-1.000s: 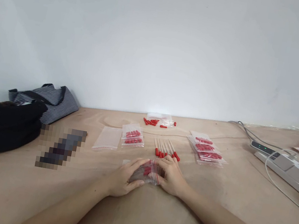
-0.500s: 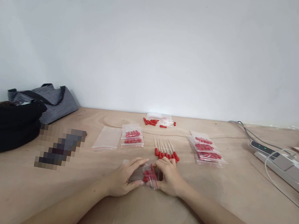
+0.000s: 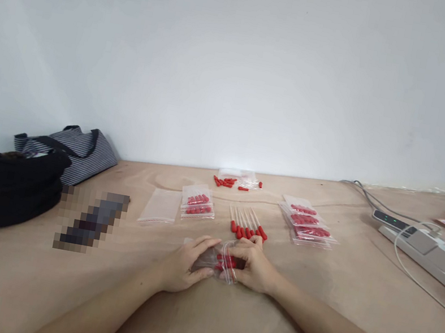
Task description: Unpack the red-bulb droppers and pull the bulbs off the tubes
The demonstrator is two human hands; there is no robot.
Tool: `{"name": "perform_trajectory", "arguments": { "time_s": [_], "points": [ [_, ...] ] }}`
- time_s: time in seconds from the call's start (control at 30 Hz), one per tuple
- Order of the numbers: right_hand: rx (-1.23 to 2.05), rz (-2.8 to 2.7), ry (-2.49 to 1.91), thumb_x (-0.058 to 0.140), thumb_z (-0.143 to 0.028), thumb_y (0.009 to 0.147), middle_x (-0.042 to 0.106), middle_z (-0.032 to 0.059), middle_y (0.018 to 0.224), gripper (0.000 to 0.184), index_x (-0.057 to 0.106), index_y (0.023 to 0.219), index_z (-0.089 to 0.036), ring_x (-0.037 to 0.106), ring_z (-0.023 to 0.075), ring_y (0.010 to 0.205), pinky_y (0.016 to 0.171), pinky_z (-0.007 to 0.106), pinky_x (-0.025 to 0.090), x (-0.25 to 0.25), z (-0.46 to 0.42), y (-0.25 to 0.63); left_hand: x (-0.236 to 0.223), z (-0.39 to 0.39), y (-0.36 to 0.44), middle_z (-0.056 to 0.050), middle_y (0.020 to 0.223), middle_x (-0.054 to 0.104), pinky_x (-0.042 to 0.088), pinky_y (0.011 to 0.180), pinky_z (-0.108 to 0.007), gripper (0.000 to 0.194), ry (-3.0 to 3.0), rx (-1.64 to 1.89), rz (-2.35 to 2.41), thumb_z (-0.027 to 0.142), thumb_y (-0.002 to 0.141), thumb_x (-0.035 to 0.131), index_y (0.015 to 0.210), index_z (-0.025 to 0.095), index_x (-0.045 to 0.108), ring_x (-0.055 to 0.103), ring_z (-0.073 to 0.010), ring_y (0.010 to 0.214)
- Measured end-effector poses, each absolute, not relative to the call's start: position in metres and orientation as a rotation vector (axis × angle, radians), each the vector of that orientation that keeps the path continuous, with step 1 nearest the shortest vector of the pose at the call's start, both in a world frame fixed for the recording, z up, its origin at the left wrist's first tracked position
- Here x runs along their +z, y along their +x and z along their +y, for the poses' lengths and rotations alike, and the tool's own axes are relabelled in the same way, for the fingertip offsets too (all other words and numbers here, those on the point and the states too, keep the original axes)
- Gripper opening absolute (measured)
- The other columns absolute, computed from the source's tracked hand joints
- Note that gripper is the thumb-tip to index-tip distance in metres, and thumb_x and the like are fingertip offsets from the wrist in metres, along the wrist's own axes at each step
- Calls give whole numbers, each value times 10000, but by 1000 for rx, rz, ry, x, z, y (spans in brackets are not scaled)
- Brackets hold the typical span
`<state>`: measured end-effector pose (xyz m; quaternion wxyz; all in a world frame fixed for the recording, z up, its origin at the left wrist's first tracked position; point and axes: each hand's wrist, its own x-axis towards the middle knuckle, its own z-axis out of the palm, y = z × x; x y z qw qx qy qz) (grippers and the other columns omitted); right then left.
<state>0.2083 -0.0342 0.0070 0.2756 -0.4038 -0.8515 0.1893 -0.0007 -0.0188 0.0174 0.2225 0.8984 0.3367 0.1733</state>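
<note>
My left hand (image 3: 188,264) grips a small clear zip bag (image 3: 208,259) by its closed end, fingers above and thumb below. My right hand (image 3: 252,266) is curled at the bag's mouth, its fingertips around several small red rubber caps (image 3: 227,261). The bag's zip edge crosses in front of those fingertips; whether the fingers also pinch the film, I cannot make out. Just beyond my right hand lie several thin pale sticks with red caps (image 3: 249,226) on their near ends, fanned side by side.
Filled zip bags lie in piles at the left (image 3: 199,202) and right (image 3: 309,225). Flat bags (image 3: 161,205) lie further left. Loose red caps (image 3: 226,181) are near the wall. A blurred dark object (image 3: 94,221), a black bag (image 3: 19,194), a striped bag (image 3: 90,157) and a power strip (image 3: 434,258) flank the space.
The bag's mouth and the red caps have shifted slightly right, toward my right hand, and the mouth looks wider. My left hand has barely moved.
</note>
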Motion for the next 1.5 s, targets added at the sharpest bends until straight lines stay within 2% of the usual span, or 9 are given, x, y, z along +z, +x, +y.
{"name": "perform_trajectory", "arguments": {
  "time_s": [0.23, 0.37, 0.5, 0.7, 0.87, 1.0, 1.1, 1.37, 1.5],
  "points": [
    [501, -2245, -1070, 622, -322, 704, 632, -3, 676, 231, 657, 923, -258, 555, 138, 719, 819, 351, 286, 10, -31, 215, 17, -17, -2, -85, 1257, 426, 351, 955, -376, 521, 2477, 452, 949, 307, 777, 511, 1257, 220, 328, 419, -224, 1135],
    [847, -2067, -967, 587, -326, 722, 663, 45, 834, 287, 647, 969, -194, 599, 150, 742, 694, 280, 436, 19, -27, 242, 21, -18, -5, -78, 1248, 439, 368, 942, -363, 511, 2470, 448, 997, 301, 771, 513, 1249, 223, 349, 432, -218, 1123],
    [1041, -1906, -1046, 653, -366, 640, 677, 45, 850, 342, 660, 923, -174, 620, 168, 730, 643, 279, 488, 31, -20, 280, 24, -16, -8, -78, 1268, 427, 362, 948, -375, 515, 2486, 444, 1018, 294, 771, 508, 1258, 229, 351, 425, -220, 1135],
    [802, -1503, -1286, 678, -370, 591, 686, 64, 812, 383, 656, 898, -141, 629, 194, 727, 664, 306, 499, 27, -5, 302, 19, -9, -17, -76, 1346, 353, 336, 971, -407, 507, 2562, 317, 1032, 360, 796, 474, 1277, 247, 360, 368, -237, 1198],
    [384, -1263, -1543, 595, -362, 647, 687, 54, 828, 343, 655, 916, -157, 628, 208, 772, 722, 311, 475, 2, 4, 284, 18, -7, -18, -77, 1338, 375, 176, 1021, -512, 526, 2753, 289, 1031, 459, 786, 469, 1265, 255, 391, 286, -276, 1245],
    [223, -1288, -1697, 536, -332, 679, 686, 39, 812, 315, 654, 923, -172, 626, 191, 776, 726, 278, 454, -7, 6, 278, 22, -8, -14, -64, 1194, 513, 320, 951, -417, 379, 2648, 507, 1299, 401, 837, 381, 1155, 236, 503, 442, -221, 1115],
    [202, -1374, -1762, 525, -317, 681, 684, 27, 788, 281, 656, 893, -186, 623, 173, 730, 692, 254, 445, -9, 8, 276, 23, -6, -17, -69, 1013, 576, 407, 837, -360, 336, 2421, 570, 1592, 386, 776, 465, 1025, 187, 568, 524, -216, 966],
    [191, -1495, -1882, 573, -402, 673, 666, 52, 740, 346, 610, 901, -145, 617, 178, 709, 621, 237, 423, -10, 12, 270, 24, 7, -35, -46, 881, 590, 411, 707, -287, 483, 2077, 514, 1649, 362, 552, 654, 980, 156, 569, 548, -204, 817],
    [184, -1543, -1943, 534, -466, 706, 664, 71, 732, 412, 594, 919, -118, 617, 195, 717, 623, 251, 412, -10, 12, 272, 24, 8, -37, 19, 657, 569, 375, 586, -243, 340, 2018, 471, 1629, 386, 536, 638, 790, 163, 599, 527, -168, 661]
  ]
}}
